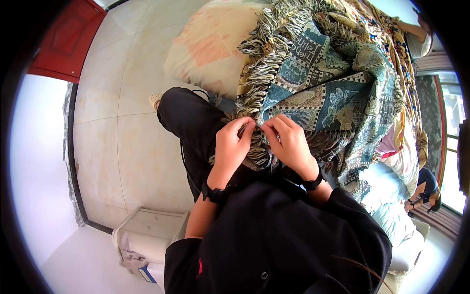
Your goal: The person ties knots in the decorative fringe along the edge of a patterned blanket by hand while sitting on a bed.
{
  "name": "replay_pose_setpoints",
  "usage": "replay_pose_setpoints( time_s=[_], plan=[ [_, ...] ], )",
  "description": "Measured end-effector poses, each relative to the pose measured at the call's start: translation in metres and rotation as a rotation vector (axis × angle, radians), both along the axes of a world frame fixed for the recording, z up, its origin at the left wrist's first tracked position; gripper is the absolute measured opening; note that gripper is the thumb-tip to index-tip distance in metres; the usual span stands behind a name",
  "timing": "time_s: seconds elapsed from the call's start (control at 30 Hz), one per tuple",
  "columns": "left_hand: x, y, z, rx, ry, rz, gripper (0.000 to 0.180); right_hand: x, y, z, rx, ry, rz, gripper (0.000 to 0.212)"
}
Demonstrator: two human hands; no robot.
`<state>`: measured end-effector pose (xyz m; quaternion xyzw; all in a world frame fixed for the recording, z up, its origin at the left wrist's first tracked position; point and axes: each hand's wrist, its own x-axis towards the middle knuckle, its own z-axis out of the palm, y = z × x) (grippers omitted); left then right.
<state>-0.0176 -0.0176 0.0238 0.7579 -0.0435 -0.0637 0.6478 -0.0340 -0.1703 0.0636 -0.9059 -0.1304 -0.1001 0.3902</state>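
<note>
Both forearms rise from the lower edge, bare below black sleeves, each wrist wearing a black band. The left hand [234,142] is curled, its fingers pinched closed on a few strands of fringe; the right hand [293,142] faces it, knuckles up, thumb and forefinger also closed on the same tuft, so the two hands meet fingertip to fingertip just above the person's lap.

The large woven tapestry blanket in teal, beige and black [333,83], patterned with small pictures and checked bands, lies heaped over the bed [391,220] and spills onto the person's black-trousered knees. Its long grey-and-cream fringe [262,59] runs along the near edge and down to the hands. A big pale peach-patterned pillow [205,49] sits beside it, touching the fringe.

On the cream tiled floor [122,147], at lower left, stands a white open-topped plastic bin [147,230] holding crumpled pale paper.
</note>
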Motion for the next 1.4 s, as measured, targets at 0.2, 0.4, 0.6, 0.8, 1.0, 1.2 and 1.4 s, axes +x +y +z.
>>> replay_pose_setpoints(
  time_s=[0.2, 0.4, 0.6, 0.8, 1.0, 1.2, 1.4],
  plan=[
    [0.003, -0.003, -0.001, 0.021, -0.078, -0.022, 0.012, 0.001, -0.004, -0.006, 0.048, -0.012, -0.070, 0.005],
    [0.000, -0.001, -0.009, -0.025, -0.050, -0.029, 0.015, -0.006, 0.000, -0.006, 0.100, -0.012, -0.121, 0.005],
    [0.001, 0.005, -0.007, -0.153, 0.274, -0.019, 0.016, -0.008, 0.005, -0.005, -0.070, -0.007, 0.112, 0.004],
    [0.003, 0.007, -0.009, -0.191, 0.195, -0.013, 0.016, -0.012, 0.015, -0.009, -0.334, 0.029, 0.171, 0.013],
    [0.004, 0.013, -0.009, -0.362, 0.299, -0.086, 0.018, -0.013, 0.015, -0.011, -0.236, 0.038, 0.158, 0.015],
    [0.007, 0.020, -0.004, -0.371, 0.407, -0.133, 0.024, -0.015, 0.011, -0.007, 0.076, 0.128, -0.059, 0.019],
    [0.008, 0.021, 0.000, -0.390, 0.426, -0.140, 0.024, -0.011, 0.008, -0.019, 0.256, 0.260, -0.050, 0.041]
  ],
)
